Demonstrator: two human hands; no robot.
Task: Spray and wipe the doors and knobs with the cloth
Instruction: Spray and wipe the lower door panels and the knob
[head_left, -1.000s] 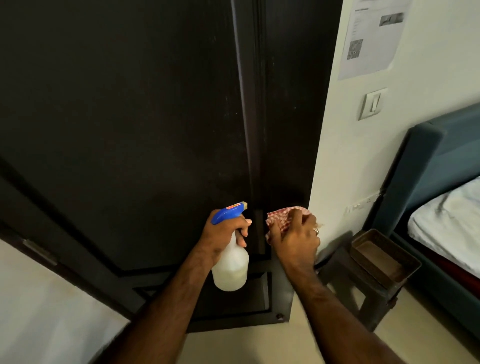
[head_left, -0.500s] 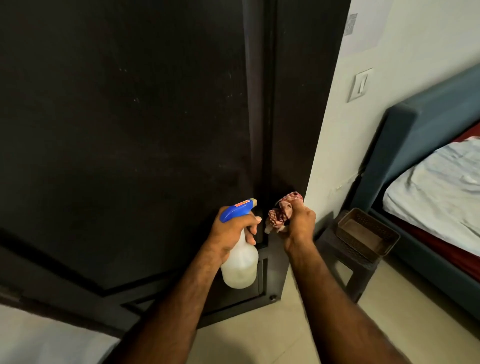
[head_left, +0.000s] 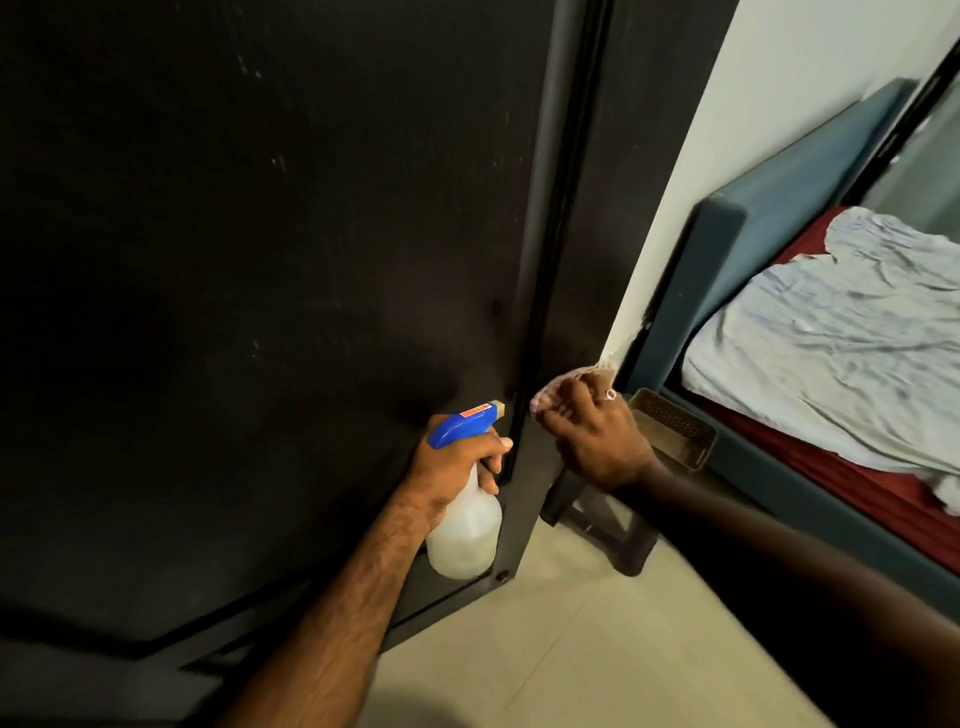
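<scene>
A dark door (head_left: 260, 260) filled the left and centre of the view, its face marked with faint pale streaks. Near its lower right corner the left hand (head_left: 457, 462) gripped a spray bottle (head_left: 465, 540), fingers curled round the neck below the blue trigger head, the nozzle pointing at the door's right edge. The bottle's cloudy white body hung below the hand, in front of the bottom corner of the door.

Just right of the nozzle, across the dark vertical door frame (head_left: 566, 208), the right hand (head_left: 597, 436) held a pinkish cloth (head_left: 571, 382) bunched under its fingers and pressed it against the lower part of the frame, next to the edge of the white wall (head_left: 779, 78). A ring showed on one finger. How much of the cloth lay beneath the hand could not be told.

Behind that hand stood a dark stool (head_left: 608, 530) on the pale tiled floor (head_left: 571, 649), carrying a small brown perforated basket (head_left: 675, 431). At the far right a bed (head_left: 769, 244) with a blue-grey frame held a red mattress cover and a crumpled pale sheet (head_left: 841, 353).
</scene>
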